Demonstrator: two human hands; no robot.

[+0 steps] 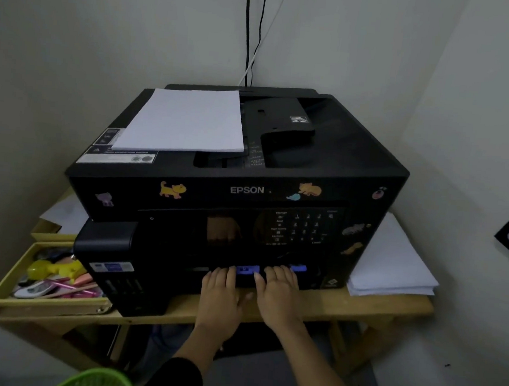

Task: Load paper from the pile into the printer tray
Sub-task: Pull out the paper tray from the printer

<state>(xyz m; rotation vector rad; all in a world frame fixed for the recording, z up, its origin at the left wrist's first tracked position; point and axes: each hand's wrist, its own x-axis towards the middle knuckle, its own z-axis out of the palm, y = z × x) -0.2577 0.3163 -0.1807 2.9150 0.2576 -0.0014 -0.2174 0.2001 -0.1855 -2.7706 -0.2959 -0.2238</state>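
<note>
- Yellow wooden drawer [6,277] stands open at far left, beside the printer; holds pens and small toys. Not part of the task, and clear of both hands.
- Printer [239,173] sits on the desk [360,306] in a room corner, front facing the person. Likely why both hands work from the front, low down.
- Stack of white paper [183,120] lies flat on the printer lid, left half, untouched. Judged a convenient staging spot: within reach once the tray is open.
- Left hand [221,293]: palm down at the lower front edge, fingers curled onto the tray front [248,271], just left of a blue tab. The grip looks hooked over the edge rather than clamped; fingertips partly hidden, so closure cannot be confirmed.
- Right hand [280,292]: same posture, just beside the left, fingers on the tray front right of the blue tab. The grip likewise cannot be told as closed.
- Two-handed symmetric hold suggests the tray is about to be pulled out evenly; tray appears shut.
- Paper on the lid lies above and behind both hands, well apart from either.
- Second paper pile [393,264] rests on the desk just right of the printer, near the right hand yet untouched. Which stack is the task's pile cannot be told.
</note>
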